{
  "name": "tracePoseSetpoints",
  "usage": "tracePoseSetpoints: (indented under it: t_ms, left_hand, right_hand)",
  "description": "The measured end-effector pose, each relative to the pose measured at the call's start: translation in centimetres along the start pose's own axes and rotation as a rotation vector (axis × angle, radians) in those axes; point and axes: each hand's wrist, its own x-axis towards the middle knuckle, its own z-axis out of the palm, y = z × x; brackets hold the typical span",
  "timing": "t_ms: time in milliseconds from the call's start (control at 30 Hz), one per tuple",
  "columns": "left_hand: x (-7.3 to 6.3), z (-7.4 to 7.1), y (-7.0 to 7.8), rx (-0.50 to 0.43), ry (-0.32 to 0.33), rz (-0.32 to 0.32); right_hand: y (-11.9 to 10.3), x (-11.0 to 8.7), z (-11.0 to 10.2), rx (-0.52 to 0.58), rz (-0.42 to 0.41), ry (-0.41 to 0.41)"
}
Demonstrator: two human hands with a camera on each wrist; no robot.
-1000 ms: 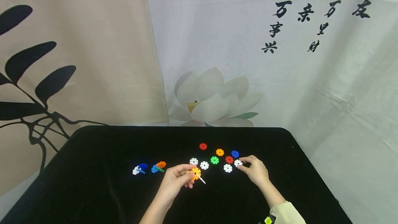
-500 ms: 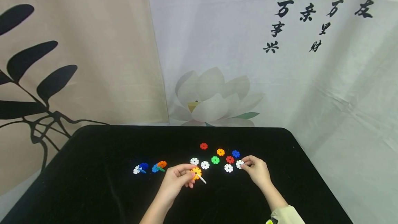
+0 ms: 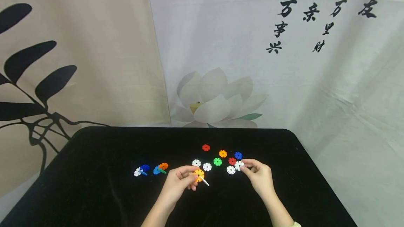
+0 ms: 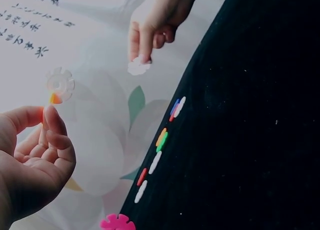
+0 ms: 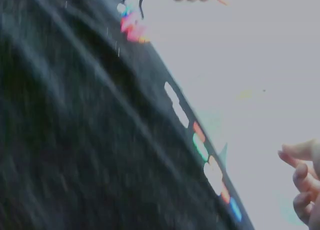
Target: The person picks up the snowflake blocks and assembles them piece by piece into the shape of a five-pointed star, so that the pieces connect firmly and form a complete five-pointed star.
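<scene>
My left hand (image 3: pixel 182 179) pinches a yellow notched plastic disc (image 3: pixel 199 175) between thumb and fingers. A white disc (image 4: pixel 60 83), seen edge-on in the head view, is joined to the yellow one. To the right, my right hand (image 3: pixel 260 176) pinches a single white disc (image 3: pixel 239 165) by its edge, and the left wrist view shows this disc raised above the table. In the right wrist view my right hand's fingers (image 5: pixel 300 182) show at the right edge, but the white disc cannot be made out against the bright background.
Loose discs lie between and beyond the hands, among them a green disc (image 3: pixel 217 162), an orange disc (image 3: pixel 222 153), a blue disc (image 3: pixel 238 155) and a red disc (image 3: pixel 206 148). Two joined clusters, blue-white (image 3: pixel 137 172) and blue-orange (image 3: pixel 163 166), lie left on the black table (image 3: pixel 79 192).
My right hand has picked the white disc up off the table and moved it slightly left and closer. My left hand keeps its place with the joined yellow and white discs.
</scene>
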Motion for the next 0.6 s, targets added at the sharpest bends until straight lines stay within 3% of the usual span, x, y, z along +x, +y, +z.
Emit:
tracePoseSetpoints:
  t_ms: [300,467,600]
  left_hand:
    - [-0.2,0.2,0.4,0.006,0.005,0.011]
    - [-0.3,0.4,0.5,0.0,0.0,0.008]
    - [-0.4,0.4,0.7,0.006,-0.015,0.001]
  right_hand:
    - [-3.9,-2.2,0.9,0.121,-0.055,0.034]
    - [-7.7,-3.6,1.0,0.148,-0.064,0.045]
    - [-8.1,-4.1,1.6,0.156,-0.064,0.048]
